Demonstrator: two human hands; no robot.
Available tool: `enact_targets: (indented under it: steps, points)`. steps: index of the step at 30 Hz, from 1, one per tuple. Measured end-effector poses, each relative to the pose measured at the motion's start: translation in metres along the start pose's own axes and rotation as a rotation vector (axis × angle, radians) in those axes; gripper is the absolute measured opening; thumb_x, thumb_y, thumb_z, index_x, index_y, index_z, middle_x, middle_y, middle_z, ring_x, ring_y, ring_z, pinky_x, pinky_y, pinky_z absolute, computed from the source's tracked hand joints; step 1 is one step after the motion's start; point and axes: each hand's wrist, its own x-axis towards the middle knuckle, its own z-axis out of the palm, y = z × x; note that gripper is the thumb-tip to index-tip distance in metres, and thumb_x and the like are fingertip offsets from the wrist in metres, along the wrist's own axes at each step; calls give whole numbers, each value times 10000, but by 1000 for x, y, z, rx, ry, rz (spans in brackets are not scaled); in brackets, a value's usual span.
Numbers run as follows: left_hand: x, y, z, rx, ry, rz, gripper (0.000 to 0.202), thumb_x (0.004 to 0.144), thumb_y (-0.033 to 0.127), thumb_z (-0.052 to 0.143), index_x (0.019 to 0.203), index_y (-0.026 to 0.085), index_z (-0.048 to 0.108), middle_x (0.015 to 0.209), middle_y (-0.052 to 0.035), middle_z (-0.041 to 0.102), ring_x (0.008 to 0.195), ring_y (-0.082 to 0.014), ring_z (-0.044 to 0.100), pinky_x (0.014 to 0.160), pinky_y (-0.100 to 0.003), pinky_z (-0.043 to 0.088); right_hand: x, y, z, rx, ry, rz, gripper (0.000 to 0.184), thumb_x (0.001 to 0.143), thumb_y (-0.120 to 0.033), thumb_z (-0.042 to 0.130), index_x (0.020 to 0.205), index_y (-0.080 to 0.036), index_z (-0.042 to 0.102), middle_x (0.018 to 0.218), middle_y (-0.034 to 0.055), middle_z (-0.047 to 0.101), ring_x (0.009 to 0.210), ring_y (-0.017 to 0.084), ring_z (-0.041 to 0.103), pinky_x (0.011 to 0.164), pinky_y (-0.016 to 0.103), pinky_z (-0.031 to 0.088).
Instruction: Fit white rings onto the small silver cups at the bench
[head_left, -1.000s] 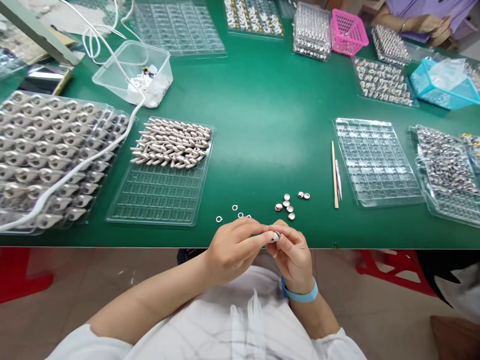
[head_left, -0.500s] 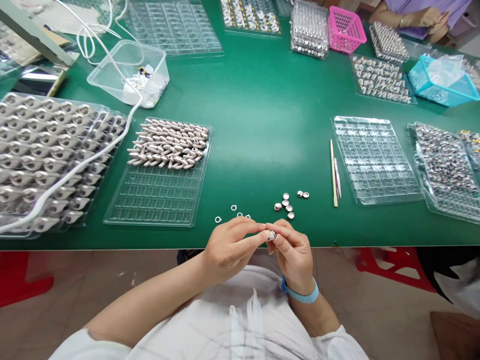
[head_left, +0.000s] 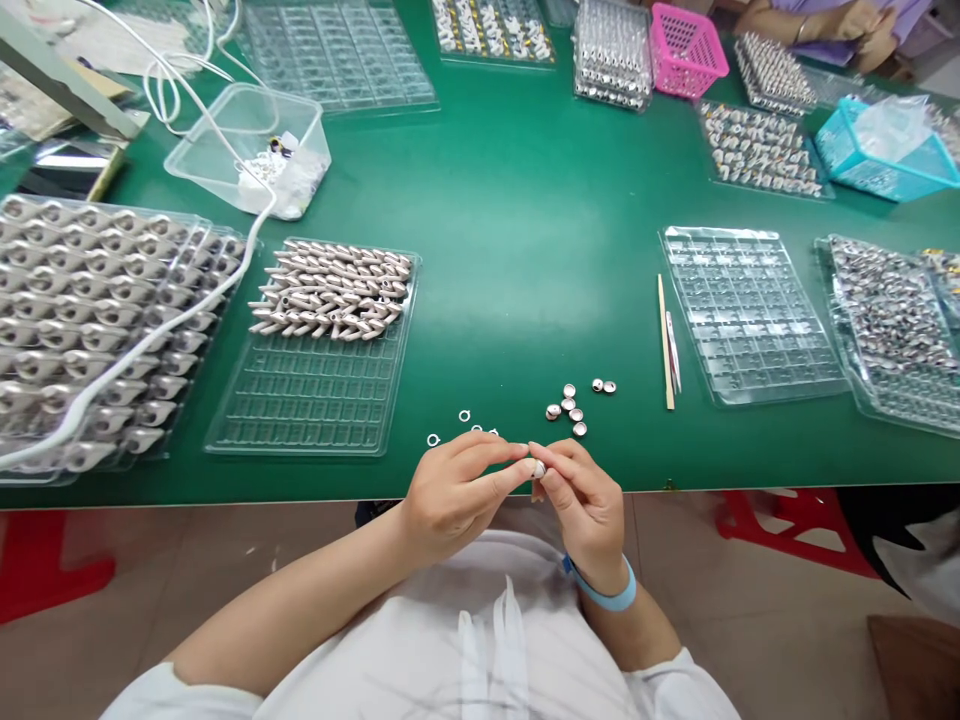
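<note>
My left hand (head_left: 454,490) and my right hand (head_left: 581,505) meet at the near edge of the green table (head_left: 525,250), fingertips pinched together on one small metal cap (head_left: 538,467). Just beyond them lie several loose metal caps (head_left: 571,405) and a few small white rings (head_left: 463,424). A blue band sits on my right wrist.
A clear tray half filled with grey metal pieces (head_left: 330,290) lies to the left, with a larger stacked tray (head_left: 97,320) and a white cable (head_left: 150,340) beyond it. An empty clear tray (head_left: 746,315), a wooden stick (head_left: 664,340), filled trays and baskets stand to the right. Another person's hands (head_left: 832,20) show at the far right.
My hands stay pinched on the cap and its dark face has turned out of sight. The view has drifted slightly.
</note>
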Motion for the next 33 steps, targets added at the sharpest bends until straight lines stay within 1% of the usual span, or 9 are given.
enact_targets:
  steps: [4,7,14,19,23,28,33]
  points:
    - [-1,0,0,21,13,8,226,907,89,591,1083,189,693,983,-79,742,836,-153,669,738,-291,589,-4,0,-1,-186,14,-91,342,961,-173,525,1242,-308,665,970,47,642,699,131,626,631,289,546]
    - [0,0,0,24,14,12,216,915,100,580,1072,196,693,973,-78,746,837,-156,682,728,-293,590,-5,0,-3,-286,6,-160,382,956,-159,518,1287,-315,629,1009,59,659,764,158,652,660,303,565]
    - [0,-1,-1,18,10,24,230,903,88,586,1085,183,691,970,-89,750,841,-164,690,731,-296,593,1,-4,-8,-348,-68,-271,461,953,-148,505,1386,-302,537,1060,85,648,927,205,649,740,340,576]
    - [-1,-1,0,5,16,26,240,886,62,598,1084,159,691,974,-108,747,840,-174,693,742,-311,593,1,-3,-7,-365,-46,-311,492,935,-103,529,1387,-299,539,1040,81,652,914,197,645,728,322,569]
    - [-1,-1,0,13,10,17,247,888,64,598,1091,173,687,979,-99,747,841,-169,687,744,-311,592,0,-2,-5,-374,-35,-325,524,927,-81,534,1403,-300,520,1044,85,652,927,201,642,738,328,566]
    - [0,0,0,19,7,12,247,904,78,574,1095,187,686,974,-93,747,843,-167,694,745,-306,589,0,-5,-5,-393,-29,-317,510,935,-99,526,1400,-309,523,1047,87,654,926,207,647,736,336,570]
    - [0,0,0,21,11,20,246,896,71,581,1091,177,687,975,-101,747,842,-173,696,740,-308,589,0,-7,-4,-365,-18,-288,493,933,-97,539,1375,-315,546,1035,72,667,897,190,657,716,315,579]
